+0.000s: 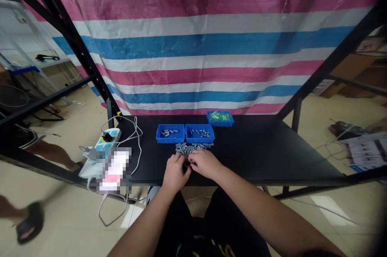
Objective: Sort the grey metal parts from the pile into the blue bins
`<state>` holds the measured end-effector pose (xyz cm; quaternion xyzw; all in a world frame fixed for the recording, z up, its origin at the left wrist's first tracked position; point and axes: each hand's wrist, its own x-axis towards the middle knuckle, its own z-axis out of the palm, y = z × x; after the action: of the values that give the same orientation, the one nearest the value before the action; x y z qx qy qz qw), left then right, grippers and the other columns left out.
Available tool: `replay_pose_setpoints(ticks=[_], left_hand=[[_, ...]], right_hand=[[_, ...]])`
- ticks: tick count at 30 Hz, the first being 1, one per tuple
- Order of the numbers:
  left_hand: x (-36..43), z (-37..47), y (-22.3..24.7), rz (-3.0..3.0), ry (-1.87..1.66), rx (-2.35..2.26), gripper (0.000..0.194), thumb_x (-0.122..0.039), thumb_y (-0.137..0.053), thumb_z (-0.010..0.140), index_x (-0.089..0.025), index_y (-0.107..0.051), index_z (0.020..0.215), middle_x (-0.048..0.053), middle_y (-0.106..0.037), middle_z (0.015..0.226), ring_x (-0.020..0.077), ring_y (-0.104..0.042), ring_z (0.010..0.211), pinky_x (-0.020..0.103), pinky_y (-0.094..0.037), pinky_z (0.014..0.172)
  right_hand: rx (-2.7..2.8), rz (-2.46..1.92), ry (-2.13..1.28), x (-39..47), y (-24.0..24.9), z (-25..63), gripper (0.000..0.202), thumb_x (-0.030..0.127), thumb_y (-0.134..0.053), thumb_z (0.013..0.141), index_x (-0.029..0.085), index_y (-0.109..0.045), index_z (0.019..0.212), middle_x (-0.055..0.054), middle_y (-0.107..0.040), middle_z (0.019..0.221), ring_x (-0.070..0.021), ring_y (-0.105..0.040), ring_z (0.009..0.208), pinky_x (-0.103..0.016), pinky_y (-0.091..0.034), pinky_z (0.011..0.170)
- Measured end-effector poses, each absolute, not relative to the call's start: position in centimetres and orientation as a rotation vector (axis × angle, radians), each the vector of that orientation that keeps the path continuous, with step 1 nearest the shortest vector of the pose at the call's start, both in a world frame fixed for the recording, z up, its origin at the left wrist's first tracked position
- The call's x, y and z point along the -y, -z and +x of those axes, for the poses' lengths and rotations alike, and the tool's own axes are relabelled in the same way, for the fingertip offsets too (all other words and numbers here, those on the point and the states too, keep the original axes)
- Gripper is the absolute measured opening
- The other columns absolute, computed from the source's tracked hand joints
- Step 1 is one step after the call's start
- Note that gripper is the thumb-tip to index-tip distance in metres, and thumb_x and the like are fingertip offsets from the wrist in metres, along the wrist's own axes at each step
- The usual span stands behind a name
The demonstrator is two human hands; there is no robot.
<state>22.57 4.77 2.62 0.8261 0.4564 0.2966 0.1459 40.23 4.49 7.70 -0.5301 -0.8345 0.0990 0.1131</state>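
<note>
Close together near the table's front edge, my left hand (175,173) and my right hand (206,162) meet with curled fingers. Both look pinched on something small and dark between the fingertips, too small to name. Just beyond them lies a pile of small grey metal parts (183,149), spread to the right in a loose row. Behind the pile two blue bins stand side by side. A few grey pieces lie in the left bin (170,140), and several small shiny pieces are in the right bin (199,140).
Another blue bin (220,123) with green-bagged contents stands at the back. On the left lie a power strip (90,167), white cables (139,144) and a pixelated phone-like device (116,170). A striped sheet (199,63) hangs behind the black table (272,152). Another person's legs (50,150) show at far left.
</note>
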Motion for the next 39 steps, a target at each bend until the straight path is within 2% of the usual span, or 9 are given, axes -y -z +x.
replay_pose_setpoints(ticks=[6, 10, 15, 19, 22, 25, 27, 32, 39], left_hand=[[-4.7, 22.7, -2.7, 2.357, -0.877, -1.365, 0.017, -0.020, -0.064, 0.084, -0.023, -0.064, 0.100, 0.006, -0.061, 0.100, 0.0246, -0.055, 0.094, 0.038, -0.046, 0.085], [-4.6, 22.8, -2.7, 2.353, -0.876, -1.419, 0.015, -0.020, -0.063, 0.084, -0.023, -0.063, 0.098, 0.006, -0.060, 0.098, 0.0249, -0.055, 0.094, 0.039, -0.046, 0.086], [-4.6, 22.7, -2.6, 2.365, -0.866, -1.425, 0.016, -0.020, -0.062, 0.084, -0.023, -0.063, 0.100, 0.006, -0.060, 0.099, 0.0248, -0.054, 0.095, 0.039, -0.046, 0.087], [-4.6, 22.8, -2.6, 2.374, -0.870, -1.427, 0.017, -0.019, -0.061, 0.085, -0.023, -0.063, 0.101, 0.006, -0.060, 0.101, 0.0250, -0.055, 0.096, 0.039, -0.045, 0.088], [-4.6, 22.8, -2.6, 2.367, -0.865, -1.429, 0.017, -0.019, -0.060, 0.085, -0.023, -0.063, 0.100, 0.006, -0.060, 0.101, 0.0250, -0.055, 0.096, 0.039, -0.045, 0.088], [-4.6, 22.8, -2.7, 2.368, -0.859, -1.424, 0.017, -0.018, -0.061, 0.084, -0.023, -0.063, 0.100, 0.006, -0.061, 0.102, 0.0248, -0.055, 0.096, 0.039, -0.045, 0.088], [-4.6, 22.8, -2.7, 2.373, -0.857, -1.427, 0.017, -0.019, -0.061, 0.084, -0.023, -0.063, 0.100, 0.006, -0.061, 0.102, 0.0248, -0.055, 0.096, 0.040, -0.045, 0.088], [-4.6, 22.7, -2.7, 2.378, -0.856, -1.426, 0.015, -0.019, -0.061, 0.085, -0.023, -0.063, 0.100, 0.006, -0.061, 0.102, 0.0249, -0.055, 0.097, 0.040, -0.045, 0.089], [-4.6, 22.7, -2.6, 2.375, -0.842, -1.426, 0.017, -0.020, -0.061, 0.084, -0.023, -0.063, 0.101, 0.007, -0.061, 0.102, 0.0255, -0.055, 0.097, 0.040, -0.045, 0.088]], right_hand=[[2.421, -1.761, -0.238, -5.0, -7.4, 39.4, 0.013, 0.019, -0.063, 0.084, 0.020, -0.070, 0.095, -0.007, -0.074, 0.097, -0.0239, -0.065, 0.096, -0.032, -0.045, 0.081], [2.463, -1.704, -0.240, -4.8, -7.7, 39.4, 0.011, 0.017, -0.060, 0.085, 0.020, -0.070, 0.088, -0.007, -0.074, 0.095, -0.0230, -0.065, 0.096, -0.031, -0.044, 0.082], [2.371, -1.605, -0.426, -6.0, -8.5, 40.8, 0.006, 0.016, -0.068, 0.077, 0.021, -0.068, 0.080, -0.001, -0.072, 0.083, -0.0171, -0.065, 0.080, -0.025, -0.042, 0.070], [1.999, -1.600, -0.357, -8.5, -9.1, 43.0, 0.011, 0.018, -0.067, 0.081, 0.021, -0.067, 0.092, -0.001, -0.072, 0.085, -0.0141, -0.064, 0.074, -0.023, -0.045, 0.070], [1.873, -1.639, -0.204, -9.6, -9.2, 44.3, 0.015, 0.019, -0.067, 0.082, 0.020, -0.066, 0.097, -0.003, -0.071, 0.090, -0.0150, -0.064, 0.079, -0.024, -0.046, 0.074], [2.014, -1.743, -0.153, -9.5, -8.9, 44.8, 0.008, 0.022, -0.065, 0.083, 0.021, -0.070, 0.090, -0.003, -0.071, 0.091, -0.0159, -0.064, 0.082, -0.025, -0.045, 0.073], [2.140, -1.854, -0.167, -9.1, -8.5, 44.7, 0.011, 0.024, -0.064, 0.084, 0.023, -0.073, 0.089, -0.003, -0.073, 0.092, -0.0174, -0.065, 0.084, -0.026, -0.044, 0.072], [2.263, -1.984, -0.152, -8.7, -8.1, 44.2, 0.028, 0.023, -0.060, 0.085, 0.031, -0.075, 0.107, -0.003, -0.076, 0.103, -0.0212, -0.068, 0.098, -0.028, -0.046, 0.077], [2.385, -2.079, -0.144, -9.3, -8.9, 43.5, 0.027, 0.029, -0.059, 0.090, 0.033, -0.076, 0.110, -0.006, -0.076, 0.112, -0.0247, -0.070, 0.101, -0.032, -0.048, 0.082]])
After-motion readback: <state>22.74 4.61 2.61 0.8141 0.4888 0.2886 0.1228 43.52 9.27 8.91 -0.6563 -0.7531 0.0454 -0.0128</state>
